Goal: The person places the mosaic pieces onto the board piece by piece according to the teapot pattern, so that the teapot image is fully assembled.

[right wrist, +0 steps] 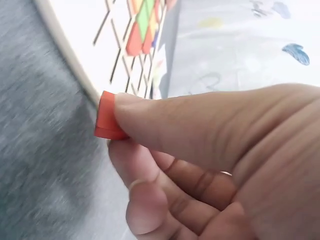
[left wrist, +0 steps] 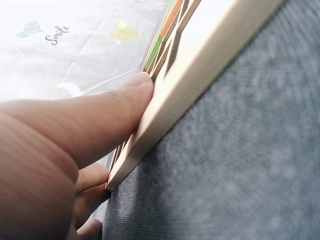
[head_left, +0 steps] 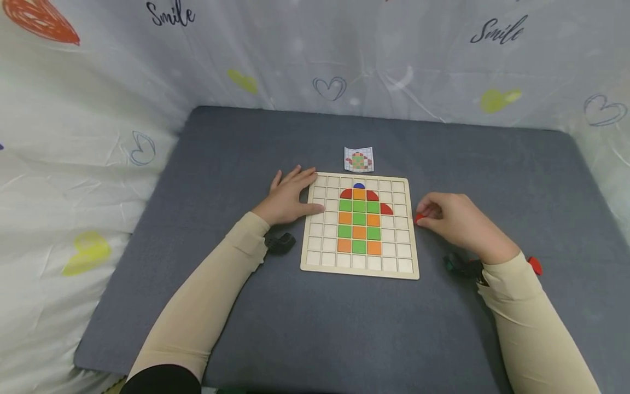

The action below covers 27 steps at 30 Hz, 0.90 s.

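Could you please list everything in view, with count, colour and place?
Board: one, pale wood grid, mid-mat.
Tiles: green, orange, red and one blue, set in the board's middle.
Card: one, small pattern print, behind the board.
Red piece: one, just right of the board.
Mat: one, grey.
Sheet: white, with hearts and "Smile", around the mat.
Left hand: flat on the board's left edge.
Right hand: pinches the red piece.

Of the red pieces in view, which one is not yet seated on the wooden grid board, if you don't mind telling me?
The red piece pinched in the right hand, just off the wooden grid board's right edge. The other red pieces sit in cells around the coloured figure's top.
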Available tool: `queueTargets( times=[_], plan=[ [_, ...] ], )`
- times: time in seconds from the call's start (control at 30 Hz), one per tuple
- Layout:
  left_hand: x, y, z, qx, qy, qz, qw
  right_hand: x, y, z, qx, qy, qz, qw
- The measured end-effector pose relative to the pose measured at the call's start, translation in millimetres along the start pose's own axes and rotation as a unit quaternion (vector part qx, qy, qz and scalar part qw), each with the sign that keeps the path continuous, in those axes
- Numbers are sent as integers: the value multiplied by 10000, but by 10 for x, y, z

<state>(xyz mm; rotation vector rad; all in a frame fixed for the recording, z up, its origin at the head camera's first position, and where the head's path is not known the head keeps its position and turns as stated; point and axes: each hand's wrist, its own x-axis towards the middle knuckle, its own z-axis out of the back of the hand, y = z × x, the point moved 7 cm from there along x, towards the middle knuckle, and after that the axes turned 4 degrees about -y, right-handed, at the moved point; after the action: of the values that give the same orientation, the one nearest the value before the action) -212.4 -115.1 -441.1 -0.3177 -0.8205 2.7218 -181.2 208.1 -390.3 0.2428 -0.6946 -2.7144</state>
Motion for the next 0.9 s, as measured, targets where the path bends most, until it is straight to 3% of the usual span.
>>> queueTargets(
  times=[0.43, 0.9],
  plan=[
    [-5, 3, 4, -24, -3, -28, 10000, 175, 233, -129, 280, 201, 463, 9983],
    [-6, 5, 0, 6, -22, -76, 10000, 207, 225, -275, 148, 553, 251, 9980]
  ],
)
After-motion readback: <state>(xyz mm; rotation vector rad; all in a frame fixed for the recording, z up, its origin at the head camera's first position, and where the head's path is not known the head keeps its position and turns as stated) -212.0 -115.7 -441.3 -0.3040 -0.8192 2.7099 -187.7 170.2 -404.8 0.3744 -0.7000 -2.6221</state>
